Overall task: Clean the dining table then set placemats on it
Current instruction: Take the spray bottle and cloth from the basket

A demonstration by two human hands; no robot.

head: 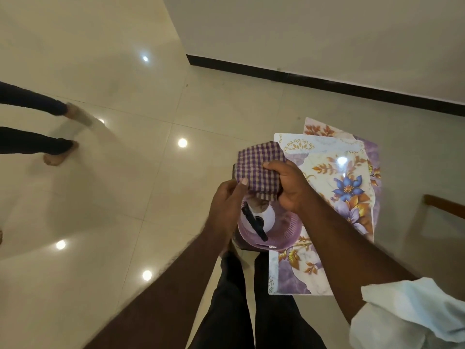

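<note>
Glossy cream floor tiles (113, 197) fill most of the view and mirror several round ceiling lights, and a pale wall (327, 34) with a black skirting strip (327, 85) runs across the top right. Both of the person's bare forearms reach forward over their own dark trousers (231, 298), with a rolled-up white sleeve (402, 311) on the right arm. The right hand (289, 185) has its fingers curled round a bunched purple-and-white checked cloth (256, 170) and grips it from the right side. The left hand (226, 207) pinches the cloth's lower left edge, its thumb lying on the fabric. The cloth is held in the air, above a round purple basket (284, 230). In the basket lies a white bottle (266, 217) with a black trigger part (253, 220) across it. Just right of the basket, and partly under it, lies a loose stack of glossy placemats (334, 172) printed with blue, purple and orange flowers on a marbled ground, their corners fanned out at different angles. What carries the basket and the mats is hidden beneath them. At the far left, another person's dark-trousered legs and bare feet (57, 157) stand on the tiles, blurred. A brown wooden piece (442, 205) juts in at the right edge, well apart from the placemats.
</note>
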